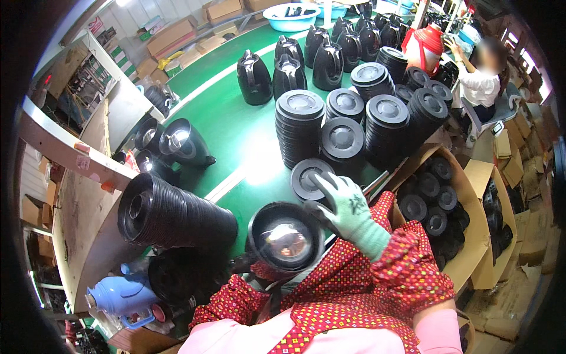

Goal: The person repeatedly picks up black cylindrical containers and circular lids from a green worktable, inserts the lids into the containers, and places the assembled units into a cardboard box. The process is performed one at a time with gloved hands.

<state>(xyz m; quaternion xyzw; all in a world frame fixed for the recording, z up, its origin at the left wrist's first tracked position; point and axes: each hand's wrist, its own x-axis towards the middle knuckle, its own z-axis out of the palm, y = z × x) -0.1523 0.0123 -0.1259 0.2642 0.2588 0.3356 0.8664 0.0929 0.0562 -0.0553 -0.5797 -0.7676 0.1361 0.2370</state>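
Observation:
My left hand, in a pale glove and mostly hidden below, holds a black thermos jug close to my body. The jug's open round end faces up, with a shiny silvery liner inside. My right hand, in a pale green glove with dark fingertips, is spread between that jug and a black round plastic disc. One of its fingers overlaps the disc; the thumb side is by the jug's rim. Behind the disc, tall stacks of similar black discs stand on the green table.
Finished-looking black jugs stand farther back, near a red thermos flask. A long stack of black rings leans at left, above a blue flask. A cardboard box of black discs is at right. A co-worker sits far right.

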